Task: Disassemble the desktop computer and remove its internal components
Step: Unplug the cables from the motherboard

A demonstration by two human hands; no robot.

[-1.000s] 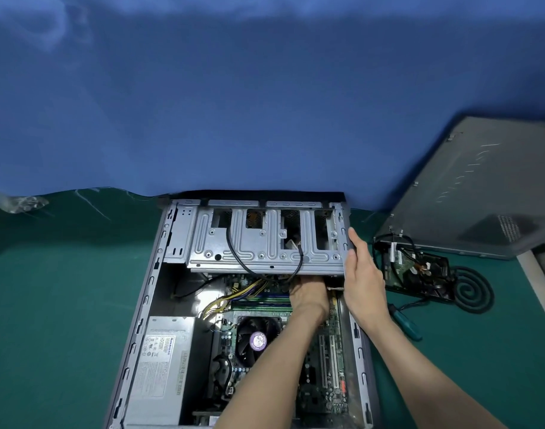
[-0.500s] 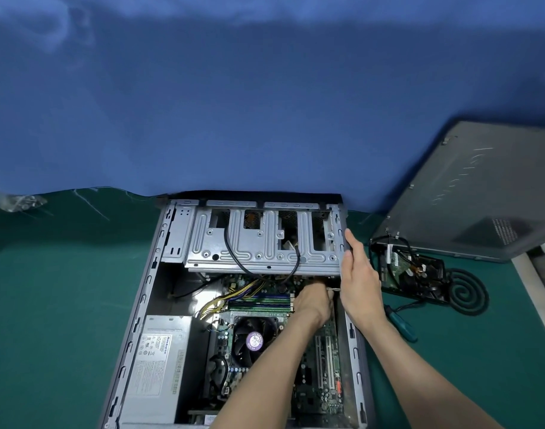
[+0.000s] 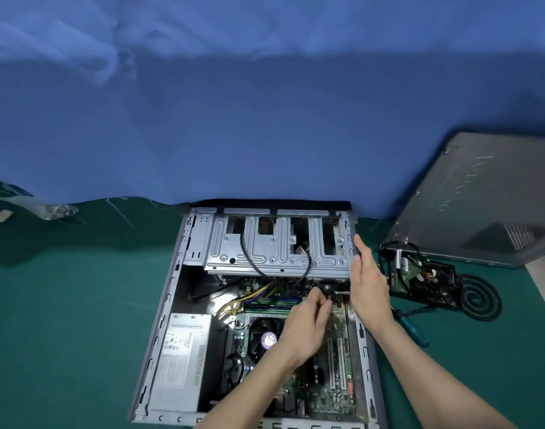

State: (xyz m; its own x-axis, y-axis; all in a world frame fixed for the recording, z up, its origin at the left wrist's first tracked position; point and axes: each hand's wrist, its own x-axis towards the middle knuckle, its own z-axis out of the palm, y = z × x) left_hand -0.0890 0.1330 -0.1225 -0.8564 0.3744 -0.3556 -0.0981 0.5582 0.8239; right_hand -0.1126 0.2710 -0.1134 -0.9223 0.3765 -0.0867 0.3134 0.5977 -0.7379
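The open desktop case (image 3: 172,292) lies on its side on the green mat. A metal drive cage (image 3: 274,249) spans its far end, with a black cable (image 3: 249,258) looping over it. My left hand (image 3: 305,323) is inside the case just below the cage, fingers curled and pinching a small dark connector (image 3: 327,289) near the motherboard (image 3: 336,360). My right hand (image 3: 368,283) rests with straight fingers against the case's right wall beside the cage. The power supply (image 3: 181,357) and CPU fan (image 3: 265,339) sit in the near half.
A removed hard drive (image 3: 419,277) with cables lies right of the case, beside a coiled black cable (image 3: 478,300). A teal-handled screwdriver (image 3: 413,329) lies by my right forearm. The grey side panel (image 3: 481,199) leans at the far right. A blue cloth backs the table.
My left hand has drawn back out from under the drive cage toward me, now pinching a small connector. My right hand stays on the case's right wall.
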